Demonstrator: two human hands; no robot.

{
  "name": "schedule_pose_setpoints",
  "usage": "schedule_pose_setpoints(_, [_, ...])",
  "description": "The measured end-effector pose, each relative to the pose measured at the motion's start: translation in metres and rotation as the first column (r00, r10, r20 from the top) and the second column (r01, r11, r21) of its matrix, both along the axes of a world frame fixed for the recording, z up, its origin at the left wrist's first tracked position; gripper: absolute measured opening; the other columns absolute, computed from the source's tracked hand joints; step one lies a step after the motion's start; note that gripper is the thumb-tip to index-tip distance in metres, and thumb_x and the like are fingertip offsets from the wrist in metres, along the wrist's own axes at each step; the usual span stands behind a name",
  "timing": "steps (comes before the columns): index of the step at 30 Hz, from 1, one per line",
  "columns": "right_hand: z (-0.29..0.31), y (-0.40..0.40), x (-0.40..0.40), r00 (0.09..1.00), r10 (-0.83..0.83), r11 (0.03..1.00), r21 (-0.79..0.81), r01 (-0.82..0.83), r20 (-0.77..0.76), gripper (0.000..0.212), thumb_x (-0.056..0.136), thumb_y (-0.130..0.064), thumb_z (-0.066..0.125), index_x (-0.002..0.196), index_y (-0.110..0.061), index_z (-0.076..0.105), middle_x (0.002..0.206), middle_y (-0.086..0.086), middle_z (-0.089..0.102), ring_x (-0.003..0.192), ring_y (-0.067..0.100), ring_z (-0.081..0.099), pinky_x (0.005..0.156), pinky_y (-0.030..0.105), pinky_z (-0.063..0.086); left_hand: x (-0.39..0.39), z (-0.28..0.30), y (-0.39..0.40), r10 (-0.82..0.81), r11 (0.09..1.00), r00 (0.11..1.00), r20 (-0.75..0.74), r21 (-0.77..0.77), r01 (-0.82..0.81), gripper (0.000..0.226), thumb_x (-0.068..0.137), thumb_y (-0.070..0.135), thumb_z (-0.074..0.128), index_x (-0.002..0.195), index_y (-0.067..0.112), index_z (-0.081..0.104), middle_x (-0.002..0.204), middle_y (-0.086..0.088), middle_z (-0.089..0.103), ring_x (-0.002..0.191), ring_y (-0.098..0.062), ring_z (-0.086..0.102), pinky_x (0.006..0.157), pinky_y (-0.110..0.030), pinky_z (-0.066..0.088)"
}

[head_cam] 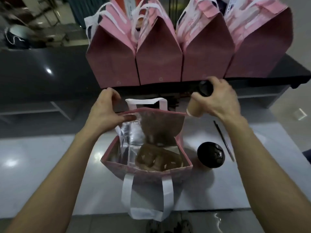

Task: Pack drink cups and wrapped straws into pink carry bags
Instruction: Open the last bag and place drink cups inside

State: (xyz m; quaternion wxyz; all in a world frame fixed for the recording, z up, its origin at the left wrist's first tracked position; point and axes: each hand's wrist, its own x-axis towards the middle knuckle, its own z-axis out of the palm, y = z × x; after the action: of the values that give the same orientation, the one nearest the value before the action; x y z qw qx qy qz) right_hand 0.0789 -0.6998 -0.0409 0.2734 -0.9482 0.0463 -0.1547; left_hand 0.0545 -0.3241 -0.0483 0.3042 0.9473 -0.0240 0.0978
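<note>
An open pink carry bag (148, 171) with a silver foil lining and white handles stands on the pale table in front of me. My left hand (107, 110) pinches its far rim and holds it open. My right hand (218, 100) grips a tan drink cup with a black lid (196, 108), tilted on its side just right of the bag's far rim. A second cup with a black lid (211, 154) stands upright on the table beside the bag's right wall. A dark wrapped straw (223, 140) lies on the table further right.
Several closed pink bags (159, 61) stand in a row on a dark counter (42, 73) behind the open bag. The pale table (42, 165) ends just below the bag's hanging front handles.
</note>
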Motion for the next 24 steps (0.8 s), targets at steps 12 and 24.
schedule_pose_setpoints(12, [0.101,0.06,-0.089,0.768,0.64,0.751,0.235,-0.617,-0.025,0.05,0.086,-0.067,0.059,0.128,-0.04,0.067,0.114,-0.016,0.07,0.104,-0.001,0.065,0.084,0.016,0.051,-0.054,0.008,0.02,-0.367,0.865,0.924,-0.111,0.323,0.383,0.101,0.063,0.094,0.069,0.148,0.042,0.054,0.151,0.022,0.042,0.154,-0.009,0.011,0.129,-0.051,0.007])
schedule_pose_setpoints(24, [-0.03,0.172,-0.044,0.564,0.439,0.493,-0.337,-0.802,-0.699,0.095,0.073,-0.063,0.088,0.153,-0.033,0.046,0.126,0.003,0.054,0.097,0.024,0.061,0.077,0.038,0.055,-0.059,-0.002,0.029,-0.545,0.74,0.795,-0.264,0.295,0.605,0.151,0.062,0.098,0.068,0.175,0.026,-0.002,0.183,0.005,-0.01,0.159,-0.014,-0.041,0.129,-0.059,-0.023])
